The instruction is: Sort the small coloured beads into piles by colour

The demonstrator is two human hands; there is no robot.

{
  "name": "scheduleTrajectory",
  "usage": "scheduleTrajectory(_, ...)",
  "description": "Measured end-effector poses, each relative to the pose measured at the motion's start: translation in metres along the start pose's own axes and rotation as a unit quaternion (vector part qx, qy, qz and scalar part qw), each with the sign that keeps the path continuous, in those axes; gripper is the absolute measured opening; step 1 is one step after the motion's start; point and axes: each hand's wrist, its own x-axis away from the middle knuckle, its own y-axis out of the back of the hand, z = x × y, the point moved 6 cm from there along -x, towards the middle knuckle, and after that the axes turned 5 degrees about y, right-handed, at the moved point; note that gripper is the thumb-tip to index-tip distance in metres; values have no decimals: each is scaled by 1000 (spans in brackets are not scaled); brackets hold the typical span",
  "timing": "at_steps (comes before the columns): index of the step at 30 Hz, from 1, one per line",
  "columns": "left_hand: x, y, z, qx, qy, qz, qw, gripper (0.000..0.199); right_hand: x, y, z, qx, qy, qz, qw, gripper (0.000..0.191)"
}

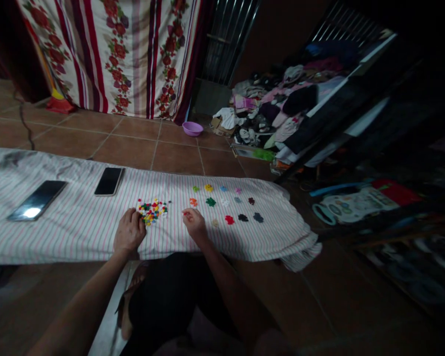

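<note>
A mixed pile of small coloured pieces (154,211) lies on the striped cloth; their exact kind is too small to tell. My left hand (129,231) rests on the cloth at the pile's left edge, its fingers bent loosely and touching the nearest pieces. Right of the pile, my right hand (195,223) is closed in a pinch, with a small red piece (186,213) showing at the fingertips. Beyond it lie several single-colour heaps, among them an orange heap (193,201), a dark green heap (210,201), a red heap (229,220) and a black heap (243,217).
Two phones, a larger phone (37,200) and a smaller phone (109,181), lie left on the striped cloth (77,232). A purple basin (192,129) stands on the tiled floor. Behind are a floral curtain (133,59) and a clothes pile (270,106).
</note>
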Motion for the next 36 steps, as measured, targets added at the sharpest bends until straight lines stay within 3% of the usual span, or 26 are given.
scheduleTrajectory(7,-1,2,-4,-5,-30,8,999,14,31,86,-60,24,-111,-118,987,23)
scheduleTrajectory(14,0,4,-5,-4,-34,1,999,13,56,138,-102,83,-155,-161,971,34)
scheduleTrajectory(20,-1,3,-5,-7,-39,10,999,14,64,153,-121,142,-201,-144,959,39)
scheduleTrajectory(36,-1,2,-4,-1,-40,21,999,14,64,153,-119,145,-181,-152,961,39)
